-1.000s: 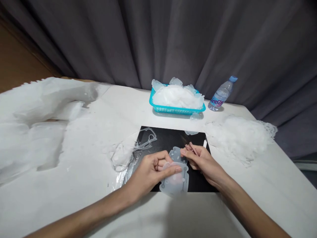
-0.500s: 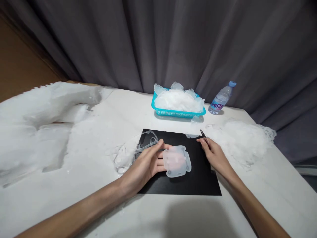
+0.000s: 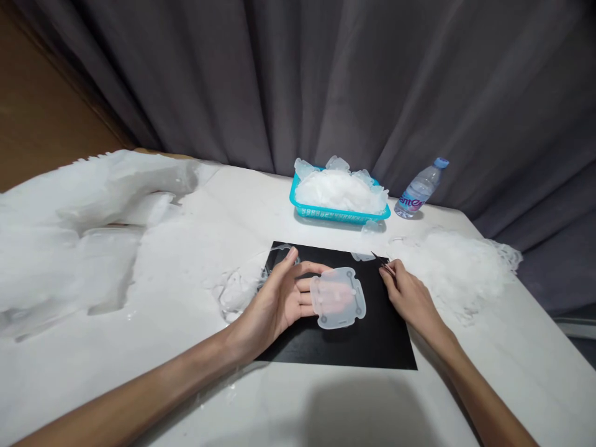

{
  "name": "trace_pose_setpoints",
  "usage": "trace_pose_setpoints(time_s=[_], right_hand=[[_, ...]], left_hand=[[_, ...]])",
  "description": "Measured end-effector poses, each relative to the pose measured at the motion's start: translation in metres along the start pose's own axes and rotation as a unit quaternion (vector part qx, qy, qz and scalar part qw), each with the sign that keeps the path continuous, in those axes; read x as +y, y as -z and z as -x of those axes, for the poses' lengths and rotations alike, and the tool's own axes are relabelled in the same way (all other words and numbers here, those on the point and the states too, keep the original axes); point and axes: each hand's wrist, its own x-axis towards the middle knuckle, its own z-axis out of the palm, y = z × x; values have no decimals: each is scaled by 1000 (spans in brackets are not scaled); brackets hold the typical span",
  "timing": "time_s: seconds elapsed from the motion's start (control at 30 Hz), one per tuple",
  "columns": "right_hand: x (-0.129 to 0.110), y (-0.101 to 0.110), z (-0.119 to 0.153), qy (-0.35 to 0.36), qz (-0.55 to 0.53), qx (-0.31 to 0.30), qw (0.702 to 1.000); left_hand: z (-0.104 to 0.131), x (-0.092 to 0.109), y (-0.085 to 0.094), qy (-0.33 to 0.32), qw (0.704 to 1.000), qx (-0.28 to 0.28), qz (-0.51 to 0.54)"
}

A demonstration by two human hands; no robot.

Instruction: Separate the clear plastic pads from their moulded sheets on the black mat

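Note:
Over the black mat [image 3: 298, 351], my left hand [image 3: 286, 292] is turned palm up, thumb raised. A frosted, translucent squarish sheet piece with notched edges [image 3: 339, 298] lies on its fingers, which show faintly through it. To the right, my right hand [image 3: 412, 298] grips dark pointed tweezers [image 3: 382, 259] between thumb and fingers, tips angled up and left. The tweezers are apart from the sheet piece. Another translucent piece [image 3: 362, 256] lies at the mat's far edge, near the tweezer tips.
Behind the mat stands a turquoise basket [image 3: 342, 216] heaped with translucent pieces, with a water bottle [image 3: 421, 188] beside it. A pile of clear scraps [image 3: 451, 270] lies right, a smaller scrap tangle [image 3: 239, 288] left. Large stacked translucent sheets [image 3: 84, 223] cover the table's left side.
My left hand has shifted the translucent piece slightly right and tilted it, its thumb lifting away. My right hand has moved slightly right and down, the tweezers now pointing more to the left.

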Motion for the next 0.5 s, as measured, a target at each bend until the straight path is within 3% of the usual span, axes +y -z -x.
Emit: trace_pose_setpoints(time_s=[0.3,0.5], right_hand=[[3,-3,1,17,18,14,1000],[3,-2,0,19,24,12,999]], left_hand=[[-12,-7,13,40,996,76,29],[-9,-8,11,13,999,43,-28]])
